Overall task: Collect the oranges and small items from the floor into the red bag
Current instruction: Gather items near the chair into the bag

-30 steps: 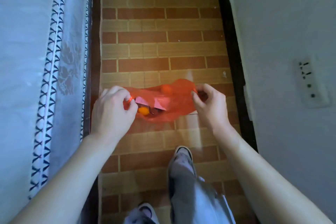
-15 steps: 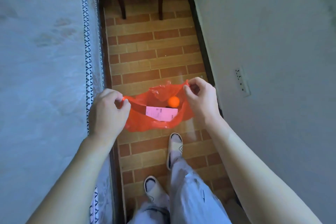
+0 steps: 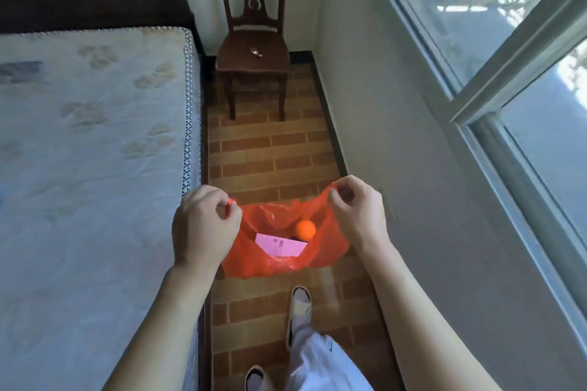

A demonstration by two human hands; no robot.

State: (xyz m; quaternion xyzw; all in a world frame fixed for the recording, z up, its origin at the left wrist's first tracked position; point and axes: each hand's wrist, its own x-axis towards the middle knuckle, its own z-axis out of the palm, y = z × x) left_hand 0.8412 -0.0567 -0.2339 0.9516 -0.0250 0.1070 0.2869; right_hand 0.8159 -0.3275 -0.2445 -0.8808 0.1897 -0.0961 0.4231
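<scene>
The red bag hangs in the air between the person's two hands, above the brick-patterned floor and just right of the mattress edge. The left hand pinches one handle of the bag with curled fingers; the right hand pinches the other, so the mouth is pulled wide. Inside the bag lie an orange, a pink slip of paper in front of it and something dark beneath, too hidden to name.

The floor near the bag shows nothing left to gather, so the collecting looks close to done. The risks now sit with the bag itself. The film is thin and borne only by two small pinches; should either slip, that side would drop and the orange would likely roll out, perhaps under the mattress edge. Pulling the handles further apart could tear the plastic. A small shiny object rests on the wooden chair beyond the bag; whether it belongs to the task cannot be told.
</scene>
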